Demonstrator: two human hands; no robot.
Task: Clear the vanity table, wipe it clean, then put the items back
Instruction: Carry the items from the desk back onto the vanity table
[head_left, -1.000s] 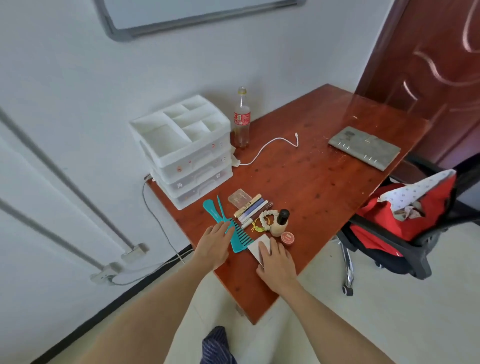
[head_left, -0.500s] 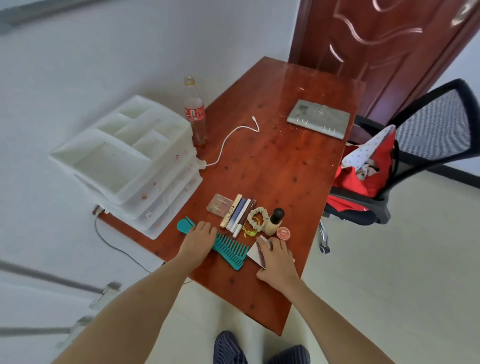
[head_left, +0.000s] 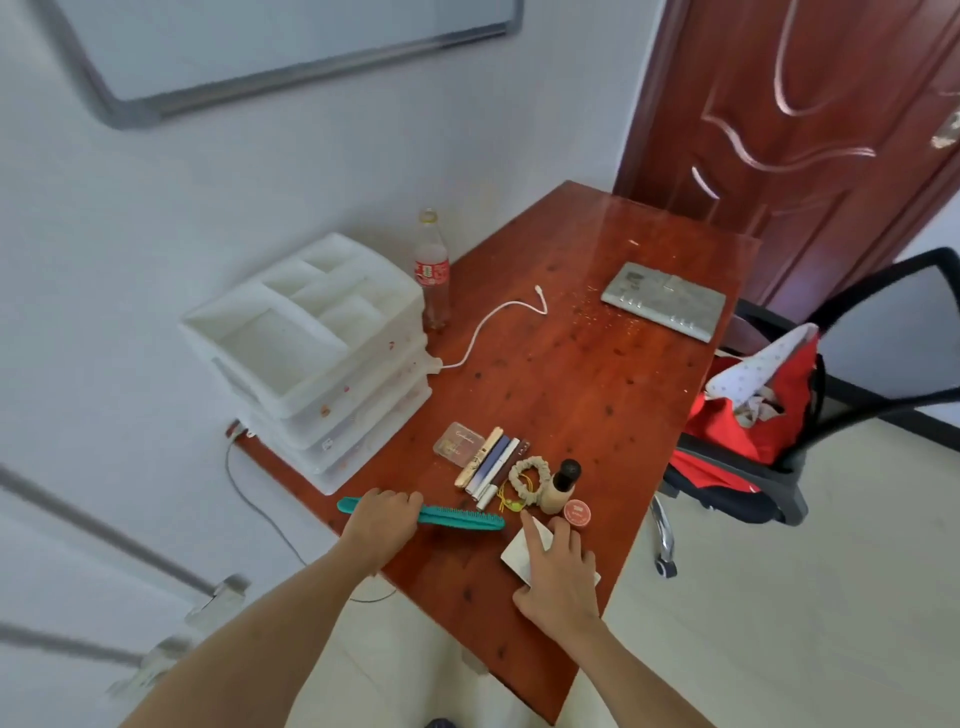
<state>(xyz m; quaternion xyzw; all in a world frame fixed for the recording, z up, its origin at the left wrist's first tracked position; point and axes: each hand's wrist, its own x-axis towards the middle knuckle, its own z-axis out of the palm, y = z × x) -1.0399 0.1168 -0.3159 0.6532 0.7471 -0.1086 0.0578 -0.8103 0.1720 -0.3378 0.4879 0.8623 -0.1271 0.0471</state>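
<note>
Hands sit at the near edge of the red-brown table (head_left: 587, 364). My left hand (head_left: 382, 525) curls round the handle of the teal comb (head_left: 457, 517), which is tipped onto its edge with the teeth pointing right. My right hand (head_left: 558, 569) presses spread fingers flat on a white card (head_left: 517, 553); what the card actually is, I cannot tell from here. Just beyond it stand a dark-capped bottle (head_left: 563, 486) and a small red tin (head_left: 577, 513), with a beige scrunchie (head_left: 527, 478), a row of slim sticks (head_left: 491, 465) and a clear compact (head_left: 458, 440) to their left. A white drawer organizer (head_left: 311, 343) stands at the far left, a soda bottle (head_left: 432, 270) beside it.
</note>
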